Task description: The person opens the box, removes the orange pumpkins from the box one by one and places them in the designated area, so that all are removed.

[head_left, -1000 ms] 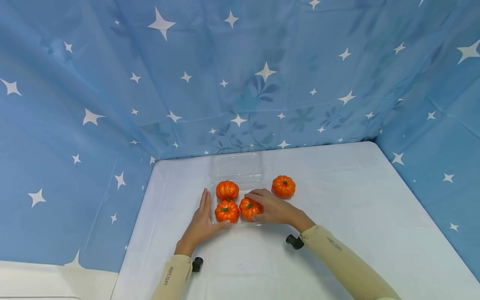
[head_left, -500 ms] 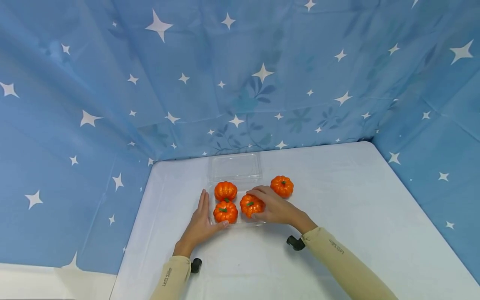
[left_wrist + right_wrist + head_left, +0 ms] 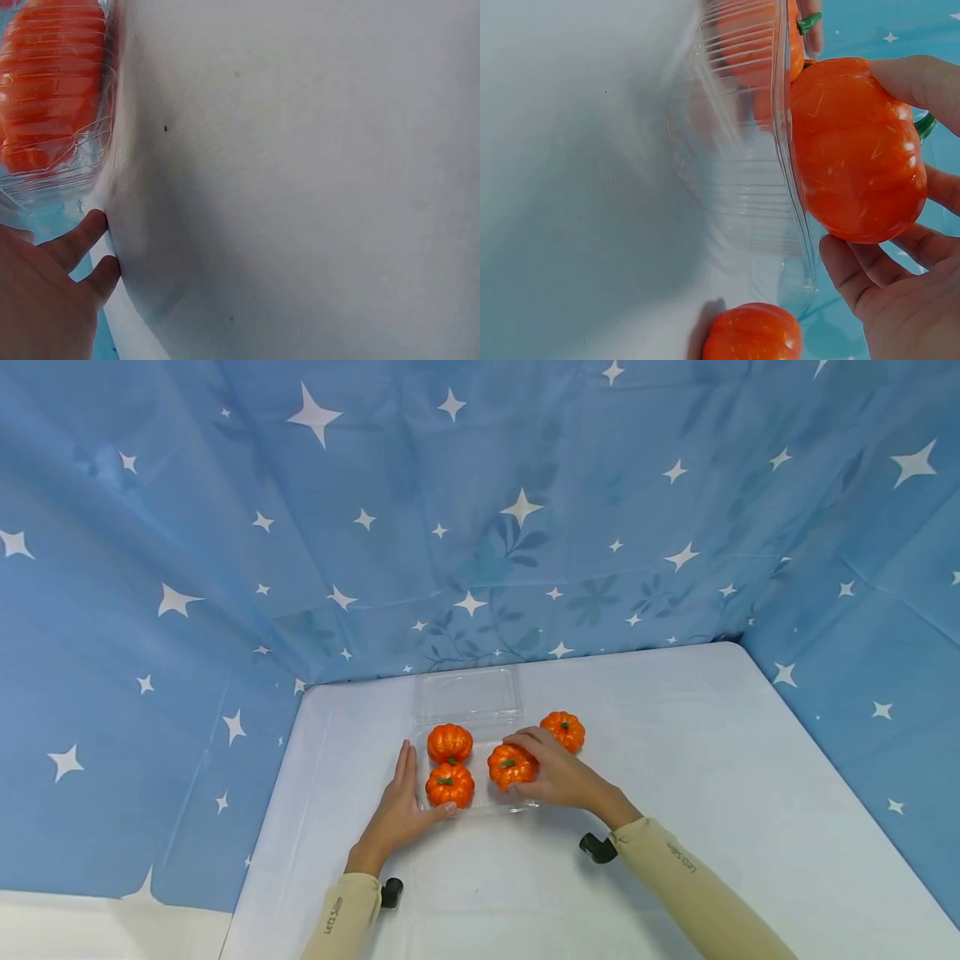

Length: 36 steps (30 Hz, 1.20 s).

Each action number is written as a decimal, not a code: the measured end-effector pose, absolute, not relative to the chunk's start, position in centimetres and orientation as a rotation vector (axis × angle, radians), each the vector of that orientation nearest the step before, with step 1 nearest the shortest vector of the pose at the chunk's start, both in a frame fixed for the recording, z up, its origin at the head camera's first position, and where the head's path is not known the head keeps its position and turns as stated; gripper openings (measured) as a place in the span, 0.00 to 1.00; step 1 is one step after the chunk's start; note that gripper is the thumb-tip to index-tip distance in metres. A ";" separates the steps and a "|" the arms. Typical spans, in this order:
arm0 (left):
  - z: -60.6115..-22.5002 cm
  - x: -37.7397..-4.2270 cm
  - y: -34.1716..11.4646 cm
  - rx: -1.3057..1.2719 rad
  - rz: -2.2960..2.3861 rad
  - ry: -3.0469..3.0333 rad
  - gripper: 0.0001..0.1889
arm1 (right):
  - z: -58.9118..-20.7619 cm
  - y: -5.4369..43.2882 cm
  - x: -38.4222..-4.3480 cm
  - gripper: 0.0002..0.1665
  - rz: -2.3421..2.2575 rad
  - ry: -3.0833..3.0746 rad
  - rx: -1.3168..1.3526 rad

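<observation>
My right hand (image 3: 561, 777) grips a small orange toy pumpkin (image 3: 512, 767) with a green stem. In the right wrist view, this pumpkin (image 3: 859, 161) sits above the rim of a clear plastic clamshell box (image 3: 739, 176), thumb on one side and fingers curled round the other. Two more pumpkins, a rear one (image 3: 450, 742) and a front one (image 3: 449, 787), lie in the left half of the box. Along the box's left side rests my left hand (image 3: 396, 817), fingers straight, its thumb by the front left corner. The left wrist view shows those fingers (image 3: 81, 238) beside the ribbed wall.
A fourth pumpkin (image 3: 567, 732) lies on the white tabletop (image 3: 675, 760) just right of the box, partly behind my right hand. The box's lid (image 3: 468, 693) lies folded back toward the blue starry curtain (image 3: 480, 527) behind the table.
My right hand has raised the pumpkin from the box's front right area and shifted it slightly right and back. The left hand stays in place. The head view has drifted slightly.
</observation>
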<state>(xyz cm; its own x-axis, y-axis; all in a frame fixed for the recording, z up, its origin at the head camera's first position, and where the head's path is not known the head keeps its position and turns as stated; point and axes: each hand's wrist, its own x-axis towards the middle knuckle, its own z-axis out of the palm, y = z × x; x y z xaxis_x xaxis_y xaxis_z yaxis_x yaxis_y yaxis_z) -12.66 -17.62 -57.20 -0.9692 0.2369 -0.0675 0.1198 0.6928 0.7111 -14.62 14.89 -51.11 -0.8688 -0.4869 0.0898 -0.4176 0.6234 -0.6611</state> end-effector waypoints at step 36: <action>-57.2 -12.6 -17.7 0.312 1.162 2.726 0.71 | -51.5 19.5 -13.6 0.39 -1.277 2.813 -0.617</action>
